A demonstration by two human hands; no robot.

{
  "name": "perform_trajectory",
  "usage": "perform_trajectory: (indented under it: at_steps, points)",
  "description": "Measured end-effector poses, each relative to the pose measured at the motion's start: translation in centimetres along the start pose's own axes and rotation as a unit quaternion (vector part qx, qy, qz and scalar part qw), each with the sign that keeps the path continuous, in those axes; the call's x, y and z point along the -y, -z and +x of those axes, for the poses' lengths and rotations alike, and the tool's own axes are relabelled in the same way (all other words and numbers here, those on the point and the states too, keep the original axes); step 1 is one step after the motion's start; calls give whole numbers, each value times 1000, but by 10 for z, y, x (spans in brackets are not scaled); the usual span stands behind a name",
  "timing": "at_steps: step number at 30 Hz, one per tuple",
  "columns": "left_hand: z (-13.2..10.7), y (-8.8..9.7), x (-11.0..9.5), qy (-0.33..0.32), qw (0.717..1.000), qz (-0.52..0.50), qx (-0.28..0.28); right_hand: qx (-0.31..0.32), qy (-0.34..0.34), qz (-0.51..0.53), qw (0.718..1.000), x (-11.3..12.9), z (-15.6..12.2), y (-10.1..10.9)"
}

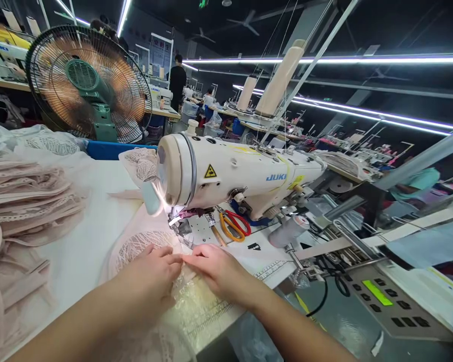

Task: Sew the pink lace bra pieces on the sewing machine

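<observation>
My left hand (151, 274) and my right hand (216, 269) meet fingertip to fingertip on a pale pink lace piece (136, 246) lying on the white table in front of the needle. Both hands have their fingers curled and pressed onto the lace, pinching its edge. The white JUKI sewing machine (230, 173) stands just beyond them, its lamp shining on the needle area (175, 218).
A stack of pink lace pieces (26, 196) lies at the left. Orange and red scissors (234, 223) lie under the machine arm beside a thread spool (289, 230). A green fan (88, 83) stands behind. A control panel (385, 296) sits at the right. People work far back.
</observation>
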State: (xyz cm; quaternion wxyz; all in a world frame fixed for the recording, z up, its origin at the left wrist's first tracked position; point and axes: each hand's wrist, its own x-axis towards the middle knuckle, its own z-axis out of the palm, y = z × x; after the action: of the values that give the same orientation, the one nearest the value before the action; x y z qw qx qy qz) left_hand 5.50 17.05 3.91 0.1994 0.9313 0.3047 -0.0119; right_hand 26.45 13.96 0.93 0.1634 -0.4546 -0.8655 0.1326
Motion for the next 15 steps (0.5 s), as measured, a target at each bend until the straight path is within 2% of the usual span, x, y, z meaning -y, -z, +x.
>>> perform_trajectory:
  at_steps: [6,15]
  points:
    - [9,-13,15,-14,997,71,11,-6,31,-56,998,-13,-15,1]
    - [18,-24,34,-26,993,94,-70,12,41,-122,992,-10,-3,1]
